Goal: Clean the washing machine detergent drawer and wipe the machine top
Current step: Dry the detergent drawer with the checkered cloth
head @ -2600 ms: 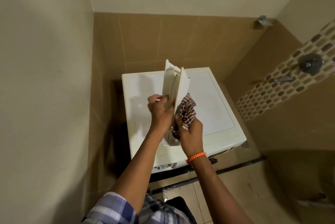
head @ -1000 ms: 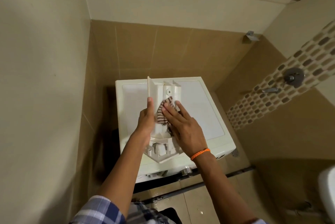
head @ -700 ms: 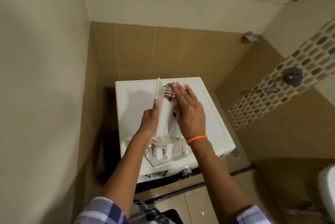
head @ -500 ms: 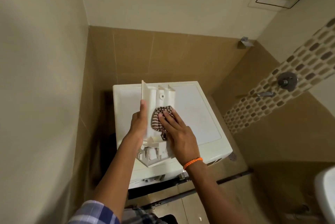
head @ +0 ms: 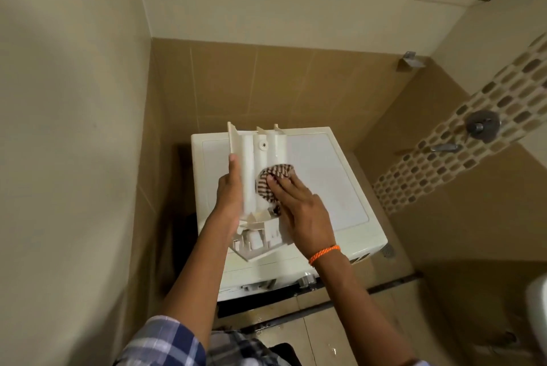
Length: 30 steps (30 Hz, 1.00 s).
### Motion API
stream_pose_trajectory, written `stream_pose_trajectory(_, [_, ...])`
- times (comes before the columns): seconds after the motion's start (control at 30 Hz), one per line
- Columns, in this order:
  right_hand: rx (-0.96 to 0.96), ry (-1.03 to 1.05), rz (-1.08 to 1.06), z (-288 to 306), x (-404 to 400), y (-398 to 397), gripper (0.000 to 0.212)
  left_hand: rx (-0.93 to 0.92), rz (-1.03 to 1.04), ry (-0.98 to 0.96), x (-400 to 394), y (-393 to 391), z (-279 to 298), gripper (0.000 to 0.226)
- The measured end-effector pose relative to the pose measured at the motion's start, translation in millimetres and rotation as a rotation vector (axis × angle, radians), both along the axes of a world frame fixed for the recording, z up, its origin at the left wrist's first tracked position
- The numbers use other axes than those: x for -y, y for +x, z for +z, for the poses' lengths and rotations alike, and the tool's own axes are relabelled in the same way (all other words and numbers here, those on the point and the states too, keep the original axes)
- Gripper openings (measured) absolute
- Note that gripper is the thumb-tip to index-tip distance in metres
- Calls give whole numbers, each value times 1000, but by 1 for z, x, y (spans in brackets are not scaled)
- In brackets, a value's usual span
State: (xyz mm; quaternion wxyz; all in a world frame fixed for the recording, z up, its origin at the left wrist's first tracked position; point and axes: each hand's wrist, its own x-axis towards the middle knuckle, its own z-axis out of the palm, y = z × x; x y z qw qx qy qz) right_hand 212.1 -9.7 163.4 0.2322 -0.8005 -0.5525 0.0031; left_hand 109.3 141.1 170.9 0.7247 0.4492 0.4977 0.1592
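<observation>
The left hand [head: 229, 191] clasped the drawer [head: 260, 188] by its nine-o'clock edge, lifted above the washing machine [head: 325, 182], steadying it so the right hand [head: 299, 208], fingers flat, could press the cloth [head: 270, 180] against its underside.

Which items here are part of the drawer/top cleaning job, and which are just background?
In the job:
- detergent drawer, gripped by left hand
- striped cloth, pressed on the drawer by right hand
- washing machine top

Background:
- shower valve and tap
- wall bracket
- orange wristband
</observation>
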Motion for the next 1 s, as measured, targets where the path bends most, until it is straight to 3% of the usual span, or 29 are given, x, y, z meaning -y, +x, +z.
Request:
stream_pose_trajectory(0.07, [-23, -19, 31, -3, 5, 4, 60, -25, -10, -9, -1, -1, -6, 100])
stream_pose_trajectory(0.27, [2, 151, -87, 39, -23, 33, 67, 55, -211, -37, 4, -3, -9, 76])
stream_pose_trajectory(0.4, [-76, 234, -62, 53, -28, 26, 67, 145, -191, -75, 1, -5, -12, 68])
stream_pose_trajectory(0.57, [-290, 118, 84, 19, 1, 0, 61, 285, -46, -176, -15, -14, -27, 90])
stream_pose_trajectory(0.7, [-375, 111, 127, 24, 2, 10, 62, 300, -49, -212, -15, -18, -34, 85])
stream_pose_trajectory(0.9, [-621, 317, -5, 56, -26, 30, 55, 340, -179, -179, -8, -14, -28, 74])
stream_pose_trajectory(1.0, [-653, 206, 32, 48, -14, 22, 54, 375, -126, -170, -10, -17, -28, 75])
